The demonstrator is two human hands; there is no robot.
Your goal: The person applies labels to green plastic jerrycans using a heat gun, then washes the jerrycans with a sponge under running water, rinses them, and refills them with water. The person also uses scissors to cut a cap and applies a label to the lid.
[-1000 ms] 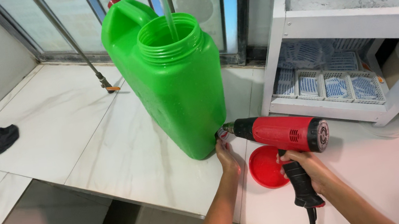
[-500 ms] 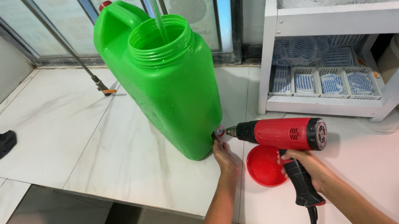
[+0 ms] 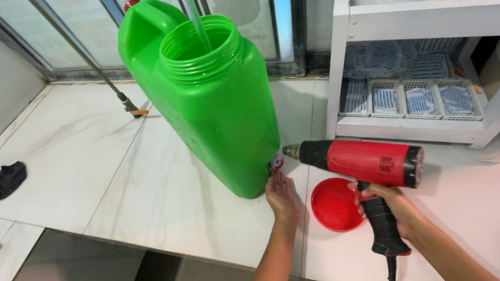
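Your right hand [image 3: 386,204] grips the red heat gun [image 3: 359,160], nozzle aimed at the green jug [image 3: 211,100] just ahead. Your left hand [image 3: 281,194] rests flat, fingers touching the jug's base; red lid [image 3: 332,204] lies between your hands.

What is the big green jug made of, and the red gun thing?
The green jug looks like glossy moulded plastic: smooth walls, a threaded neck, light shining off it. The red heat gun, held in the right hand, seems to have a shiny plastic body, a black grip and a darker, probably metal nozzle.
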